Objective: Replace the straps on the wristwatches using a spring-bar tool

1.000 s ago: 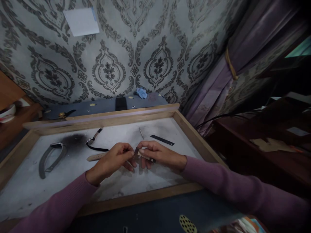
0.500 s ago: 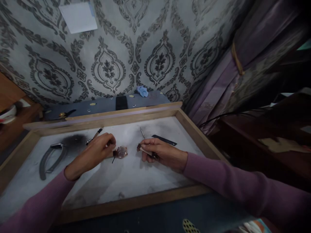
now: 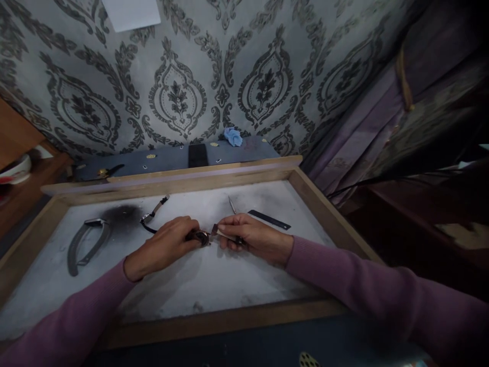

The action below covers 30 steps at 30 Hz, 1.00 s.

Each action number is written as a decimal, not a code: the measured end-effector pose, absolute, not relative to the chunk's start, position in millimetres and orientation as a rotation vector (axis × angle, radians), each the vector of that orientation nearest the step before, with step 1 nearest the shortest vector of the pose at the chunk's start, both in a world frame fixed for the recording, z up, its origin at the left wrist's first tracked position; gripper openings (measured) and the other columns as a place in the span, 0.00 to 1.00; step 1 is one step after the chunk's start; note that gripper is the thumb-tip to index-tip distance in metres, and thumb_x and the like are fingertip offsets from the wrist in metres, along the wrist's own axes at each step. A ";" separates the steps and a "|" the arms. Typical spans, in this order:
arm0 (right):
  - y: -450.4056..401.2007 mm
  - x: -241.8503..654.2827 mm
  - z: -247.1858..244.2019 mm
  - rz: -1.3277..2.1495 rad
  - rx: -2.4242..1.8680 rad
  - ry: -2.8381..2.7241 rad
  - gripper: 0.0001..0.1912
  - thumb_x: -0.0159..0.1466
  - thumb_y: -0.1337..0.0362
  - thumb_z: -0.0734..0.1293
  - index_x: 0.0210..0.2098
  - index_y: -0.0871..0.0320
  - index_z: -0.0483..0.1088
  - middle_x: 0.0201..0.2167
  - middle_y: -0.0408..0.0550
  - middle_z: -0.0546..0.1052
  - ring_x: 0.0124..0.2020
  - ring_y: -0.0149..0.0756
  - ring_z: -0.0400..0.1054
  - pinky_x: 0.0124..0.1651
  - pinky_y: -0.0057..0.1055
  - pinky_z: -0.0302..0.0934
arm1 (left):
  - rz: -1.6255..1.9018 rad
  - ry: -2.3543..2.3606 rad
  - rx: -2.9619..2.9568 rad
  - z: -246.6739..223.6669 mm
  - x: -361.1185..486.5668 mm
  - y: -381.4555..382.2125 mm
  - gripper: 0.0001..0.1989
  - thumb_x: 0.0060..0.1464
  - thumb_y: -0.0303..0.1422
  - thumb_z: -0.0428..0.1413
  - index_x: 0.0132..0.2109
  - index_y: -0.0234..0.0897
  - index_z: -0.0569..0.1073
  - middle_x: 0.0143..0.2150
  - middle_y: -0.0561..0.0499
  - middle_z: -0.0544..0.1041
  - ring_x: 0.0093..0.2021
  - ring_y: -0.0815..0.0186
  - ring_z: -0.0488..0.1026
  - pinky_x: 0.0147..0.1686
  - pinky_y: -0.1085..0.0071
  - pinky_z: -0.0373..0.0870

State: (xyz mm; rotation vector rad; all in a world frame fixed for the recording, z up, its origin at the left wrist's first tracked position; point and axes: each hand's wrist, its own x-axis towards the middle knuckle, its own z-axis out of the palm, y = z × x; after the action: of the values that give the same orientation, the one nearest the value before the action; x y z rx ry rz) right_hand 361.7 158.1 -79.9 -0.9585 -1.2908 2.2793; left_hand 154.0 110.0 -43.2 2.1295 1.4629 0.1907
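The grey-strapped watch (image 3: pixel 88 247) lies far left in the wooden-rimmed white tray (image 3: pixel 244 309). The left hand's (image 3: pixel 164 247) fingers close around the small round watch case (image 3: pixel 202 237) near the tray's middle. Just right, the right hand (image 3: pixel 250 235) pinches a pale strap with a dark brown end (image 3: pixel 225 234) between thumb and fingers.

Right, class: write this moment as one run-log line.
Left hand: holding round watch | Right hand: holding brown-tipped strip near it | Tray: grey-strapped watch, black-strapped watch, flat black strip, thin pointed tool
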 end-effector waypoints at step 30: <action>157.3 365.9 -77.5 2.217 -0.844 -1.608 0.10 0.64 0.64 0.66 0.34 0.66 0.74 0.20 0.42 0.72 0.19 0.21 0.58 0.21 0.21 0.49 | 0.378 1.038 1.287 -56.9 151.9 114.4 0.12 0.54 0.38 0.55 0.39 0.33 0.69 0.30 0.52 0.71 0.25 0.69 0.70 0.25 0.71 0.71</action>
State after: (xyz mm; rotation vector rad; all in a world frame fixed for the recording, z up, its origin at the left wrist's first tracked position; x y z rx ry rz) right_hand 365.9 157.3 -77.5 -0.8439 -1.6079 2.2165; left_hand 151.9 114.4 -56.9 1.2873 1.0380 0.3783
